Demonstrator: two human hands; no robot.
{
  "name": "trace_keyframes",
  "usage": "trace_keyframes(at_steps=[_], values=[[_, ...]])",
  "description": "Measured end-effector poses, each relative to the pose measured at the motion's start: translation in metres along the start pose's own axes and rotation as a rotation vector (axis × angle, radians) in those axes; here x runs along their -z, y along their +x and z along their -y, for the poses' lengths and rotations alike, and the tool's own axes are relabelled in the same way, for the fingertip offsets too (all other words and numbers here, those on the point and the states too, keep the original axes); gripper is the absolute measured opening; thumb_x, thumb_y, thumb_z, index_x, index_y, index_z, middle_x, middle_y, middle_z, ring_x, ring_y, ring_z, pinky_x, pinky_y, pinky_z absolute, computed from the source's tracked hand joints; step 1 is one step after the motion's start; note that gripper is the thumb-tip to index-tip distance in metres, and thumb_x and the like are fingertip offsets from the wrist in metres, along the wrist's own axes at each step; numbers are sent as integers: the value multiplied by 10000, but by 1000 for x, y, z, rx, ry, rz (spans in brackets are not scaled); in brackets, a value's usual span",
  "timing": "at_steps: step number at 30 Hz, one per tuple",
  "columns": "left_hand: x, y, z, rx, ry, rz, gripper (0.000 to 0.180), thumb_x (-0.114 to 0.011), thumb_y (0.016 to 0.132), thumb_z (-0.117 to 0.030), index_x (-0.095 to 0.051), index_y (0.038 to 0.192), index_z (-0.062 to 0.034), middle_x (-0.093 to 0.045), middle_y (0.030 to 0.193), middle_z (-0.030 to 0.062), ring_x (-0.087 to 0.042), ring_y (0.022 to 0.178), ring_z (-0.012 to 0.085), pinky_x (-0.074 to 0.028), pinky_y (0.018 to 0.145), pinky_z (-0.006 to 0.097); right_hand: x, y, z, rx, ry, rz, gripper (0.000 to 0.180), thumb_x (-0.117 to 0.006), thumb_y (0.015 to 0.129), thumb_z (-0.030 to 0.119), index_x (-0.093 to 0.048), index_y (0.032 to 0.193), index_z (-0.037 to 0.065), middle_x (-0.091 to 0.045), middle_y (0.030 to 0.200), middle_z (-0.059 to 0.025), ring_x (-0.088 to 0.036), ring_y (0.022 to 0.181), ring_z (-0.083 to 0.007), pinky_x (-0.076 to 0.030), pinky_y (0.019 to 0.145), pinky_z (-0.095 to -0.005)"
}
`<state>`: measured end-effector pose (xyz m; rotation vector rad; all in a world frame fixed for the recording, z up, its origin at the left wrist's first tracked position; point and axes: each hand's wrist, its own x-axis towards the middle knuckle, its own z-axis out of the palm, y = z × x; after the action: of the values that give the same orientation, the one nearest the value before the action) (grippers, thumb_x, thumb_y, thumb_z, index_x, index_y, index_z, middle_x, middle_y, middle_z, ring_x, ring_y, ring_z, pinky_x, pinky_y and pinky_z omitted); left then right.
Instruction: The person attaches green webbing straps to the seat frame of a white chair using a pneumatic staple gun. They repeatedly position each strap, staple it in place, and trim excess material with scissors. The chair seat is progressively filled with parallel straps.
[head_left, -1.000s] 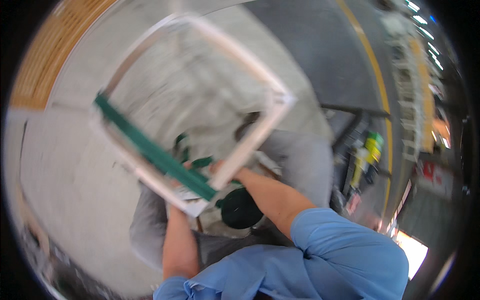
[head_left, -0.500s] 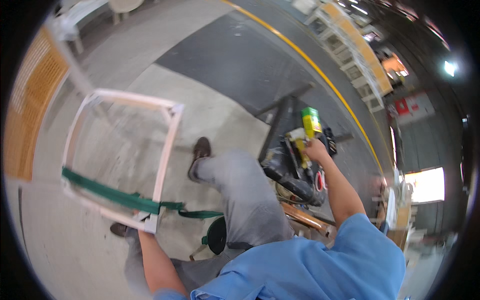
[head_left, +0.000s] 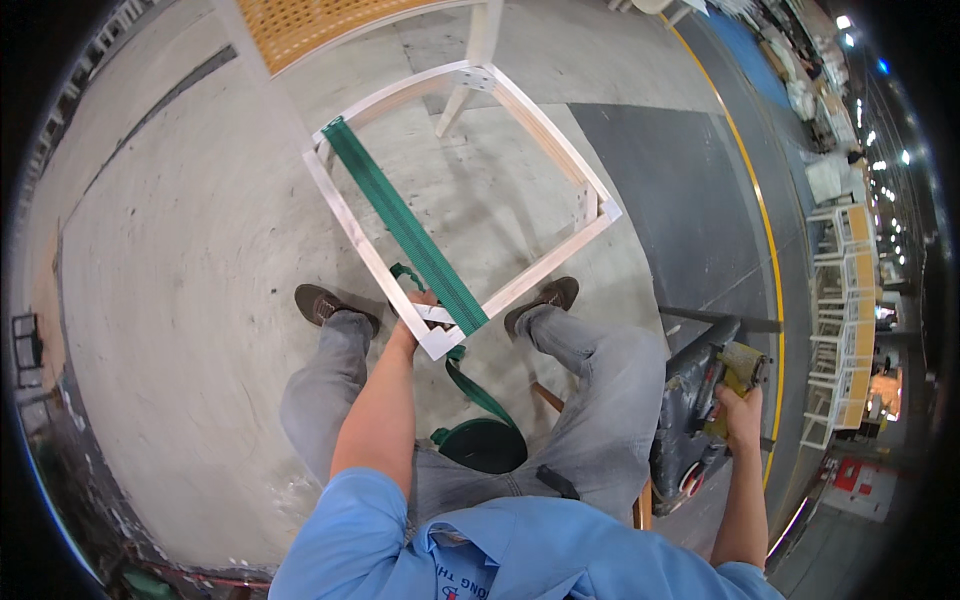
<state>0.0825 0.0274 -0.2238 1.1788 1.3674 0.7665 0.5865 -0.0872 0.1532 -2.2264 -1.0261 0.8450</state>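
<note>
A square pale wooden frame [head_left: 556,151] rests on the concrete floor in front of my feet. A green webbing strap [head_left: 400,222] runs across it from the far left corner to the near corner, then trails down to a dark green roll [head_left: 483,445] between my knees. My left hand [head_left: 415,312] grips the frame's near corner beside the strap. My right hand [head_left: 738,408] holds a dark power tool with a yellow-green part [head_left: 700,400] at my right side, apart from the frame.
An orange perforated panel [head_left: 310,22] and a pale wooden leg [head_left: 470,70] stand beyond the frame. A yellow line [head_left: 760,215] borders a darker floor strip on the right. White frame stacks [head_left: 840,290] line the far right.
The frame was held up close to my face a second ago; it now lies lower, out in front of my feet. My right hand has gone to the tool at my right.
</note>
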Motion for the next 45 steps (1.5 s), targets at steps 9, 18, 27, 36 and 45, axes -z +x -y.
trace_keyframes(at_steps=[9,18,27,36,45], values=[[-11,9,-2,-54,218,50,334,-596,936,-389,-631,1000,-63,-697,820,176,-707,753,322,-552,687,450,-210,-44,160,57,-95,839,282,-778,927,147,-658,1145,17,-663,845,-3,-595,631,-90,-486,539,-265],[-25,7,18,-12,-514,-146,384,-782,928,-374,-589,780,-77,-609,689,41,-592,548,189,-476,470,381,-276,-41,140,82,-235,900,243,-749,950,182,-645,1098,20,-653,805,-13,-605,598,-93,-482,515,-270],[-19,7,20,-70,-134,-75,261,-674,904,-320,-588,961,-80,-636,746,161,-662,688,334,-525,638,460,-283,-43,139,108,-263,883,262,-754,945,208,-662,1084,6,-657,778,-16,-597,571,-91,-481,504,-277],[-23,7,17,-98,-404,-158,369,-768,917,-367,-605,800,-57,-617,700,52,-604,581,201,-492,532,395,-283,-52,148,79,-287,905,296,-762,941,192,-648,1133,-4,-664,825,-22,-570,581,-84,-483,522,-278],[-22,8,18,-170,-247,-175,300,-732,924,-296,-597,798,-60,-616,703,49,-591,548,207,-497,526,394,-288,-64,147,68,-271,921,311,-771,940,193,-649,1151,-2,-674,879,-16,-577,611,-83,-497,552,-264]])
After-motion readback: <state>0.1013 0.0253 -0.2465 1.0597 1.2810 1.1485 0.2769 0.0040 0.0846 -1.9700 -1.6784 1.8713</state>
